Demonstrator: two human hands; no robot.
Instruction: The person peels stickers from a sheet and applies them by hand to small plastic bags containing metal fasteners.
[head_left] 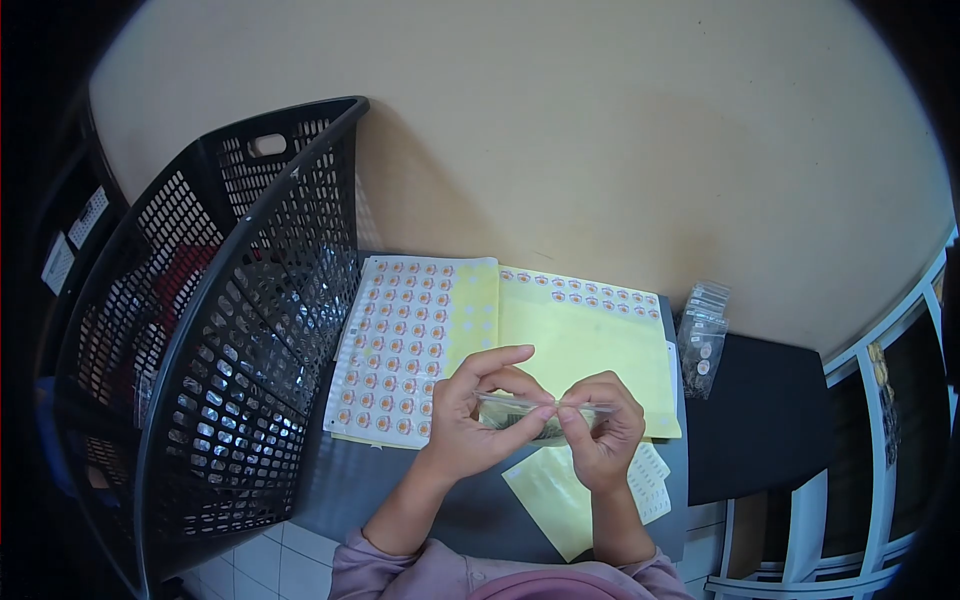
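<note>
My left hand [470,412] and my right hand [602,428] meet in front of me, both pinching the upper edge of a small clear plastic bag [494,412]. Thumbs and fingertips come together near the middle of that edge. My left index finger sticks out above the bag. Something dark shows through the plastic, partly covered by my fingers. Behind the hands lie a sheet of round orange-and-white stickers [390,345] and a yellow backing sheet [590,345] with sticker rows along its top.
A tall black slatted basket [250,225] holding clear bags stands at the left. Filled small plastic bags [703,345] lie at the right, beside a black surface [760,420]. Below my hands are a yellow sheet [545,500] and white label sheets [650,485] on the grey table [400,500].
</note>
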